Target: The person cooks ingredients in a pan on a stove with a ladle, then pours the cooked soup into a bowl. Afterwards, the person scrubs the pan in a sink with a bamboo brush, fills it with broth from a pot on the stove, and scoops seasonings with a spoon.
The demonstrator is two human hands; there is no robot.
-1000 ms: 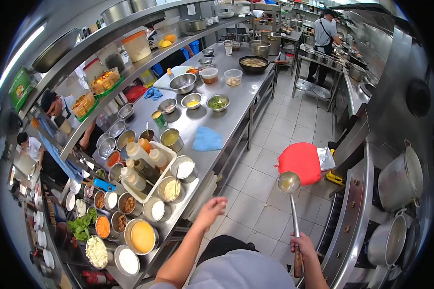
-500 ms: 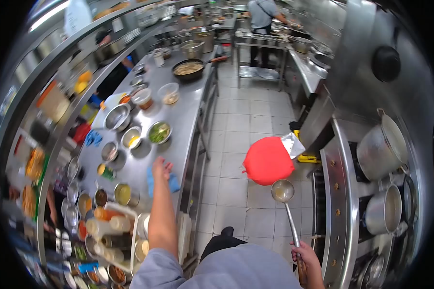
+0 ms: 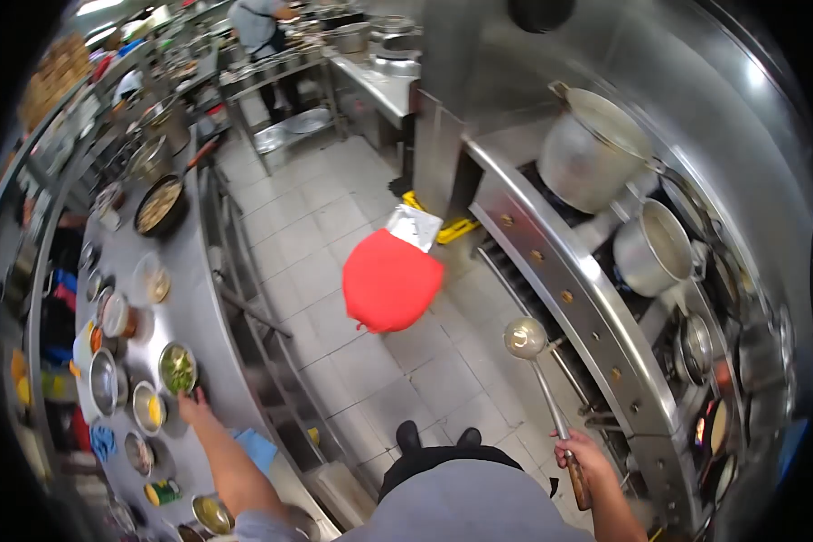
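My right hand (image 3: 580, 452) is wrapped round the handle of a long metal ladle (image 3: 526, 339), whose bowl hangs over the floor beside the stove. My left hand (image 3: 192, 406) reaches over the steel worktable (image 3: 185, 312) to the near edge of a metal bowl of chopped greens (image 3: 179, 367). Whether its fingers grip the rim is too small to tell. Just left of that hand sits a bowl with yellow contents (image 3: 150, 408). A larger metal bowl (image 3: 108, 381) stands beyond it, and a blue cloth (image 3: 256, 448) lies by my left forearm.
A red-covered round thing (image 3: 392, 280) stands in the aisle beside foil (image 3: 414, 227). On the right, the stove (image 3: 551, 262) holds two large pots (image 3: 594, 149), with flames at a lower burner. A pan of food (image 3: 161, 206) rests on the worktable. Another person (image 3: 257, 27) stands far back.
The view has swung right toward the stove. My left hand has moved forward along the worktable to the bowl of greens. The ladle is still in my right hand.
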